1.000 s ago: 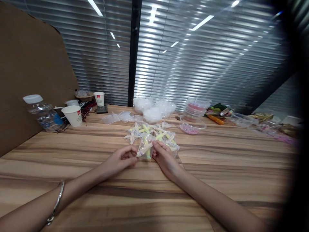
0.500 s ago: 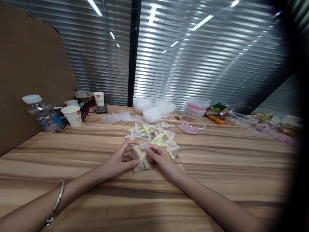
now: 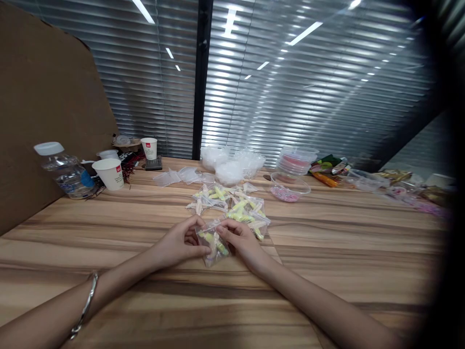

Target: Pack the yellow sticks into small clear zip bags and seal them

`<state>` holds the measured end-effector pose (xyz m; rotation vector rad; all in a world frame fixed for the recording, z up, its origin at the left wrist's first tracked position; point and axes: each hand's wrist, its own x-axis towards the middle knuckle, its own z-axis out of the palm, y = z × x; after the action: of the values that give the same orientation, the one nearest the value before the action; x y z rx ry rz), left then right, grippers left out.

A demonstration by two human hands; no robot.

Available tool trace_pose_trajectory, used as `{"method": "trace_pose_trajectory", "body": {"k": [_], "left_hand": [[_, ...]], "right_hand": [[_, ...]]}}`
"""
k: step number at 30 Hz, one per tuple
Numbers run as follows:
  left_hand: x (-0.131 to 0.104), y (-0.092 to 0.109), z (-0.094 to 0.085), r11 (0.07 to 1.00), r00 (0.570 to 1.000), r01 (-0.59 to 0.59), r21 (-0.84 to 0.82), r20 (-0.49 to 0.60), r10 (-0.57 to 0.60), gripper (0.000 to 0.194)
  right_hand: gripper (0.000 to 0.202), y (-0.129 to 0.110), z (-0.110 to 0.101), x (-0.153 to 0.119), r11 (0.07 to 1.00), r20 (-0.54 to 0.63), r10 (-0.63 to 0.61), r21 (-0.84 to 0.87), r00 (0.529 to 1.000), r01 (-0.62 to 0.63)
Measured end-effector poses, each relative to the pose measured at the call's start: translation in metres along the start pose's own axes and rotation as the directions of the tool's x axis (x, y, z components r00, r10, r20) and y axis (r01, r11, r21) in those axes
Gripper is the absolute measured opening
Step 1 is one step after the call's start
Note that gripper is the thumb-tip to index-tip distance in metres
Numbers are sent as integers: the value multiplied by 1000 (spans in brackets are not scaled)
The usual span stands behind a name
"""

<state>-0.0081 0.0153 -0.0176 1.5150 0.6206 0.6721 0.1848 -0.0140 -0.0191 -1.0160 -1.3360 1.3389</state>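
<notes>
A small clear zip bag (image 3: pixel 213 243) with yellow and pale pieces inside is pinched between both hands just above the wooden table (image 3: pixel 327 252). My left hand (image 3: pixel 181 242) grips its left edge and my right hand (image 3: pixel 241 241) grips its top right edge. The bag is tilted, its lower end toward me. Right behind my hands lies a pile of similar filled bags (image 3: pixel 236 206). A silver bangle (image 3: pixel 84 305) sits on my left wrist.
Empty clear bags (image 3: pixel 181 175) and clear plastic tubs (image 3: pixel 232 167) lie further back. A dish of pink beads (image 3: pixel 288 188) and stacked lidded dishes (image 3: pixel 296 161) are back right. A water bottle (image 3: pixel 65 170), paper cups (image 3: pixel 109 173) and a cardboard sheet (image 3: pixel 47 97) stand at left.
The bag was lifted off the pile and drawn toward me, both hands closing on it. Since half a second ago it has tilted slightly.
</notes>
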Motion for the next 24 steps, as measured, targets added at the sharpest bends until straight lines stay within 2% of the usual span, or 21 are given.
{"method": "trace_pose_trajectory", "body": {"k": [6,12,19,24], "left_hand": [[2,0,-2,997,1000,9,79,-29,-6,30],[0,2,-1,998,999,-9,59,-36,12,38],[1,1,-1,995,999,-24,93,-31,27,33],[2,0,-2,992,997,-9,127,-69,18,31]], "right_hand": [[25,0,1,0,1000,0,3,1,1000,-3],[25,4,-2,1,1000,-18,15,-2,1000,-15],[24,5,-1,1,1000,-27,15,-4,1000,-15],[22,3,0,1,1000,-25,17,7,1000,-16]]}}
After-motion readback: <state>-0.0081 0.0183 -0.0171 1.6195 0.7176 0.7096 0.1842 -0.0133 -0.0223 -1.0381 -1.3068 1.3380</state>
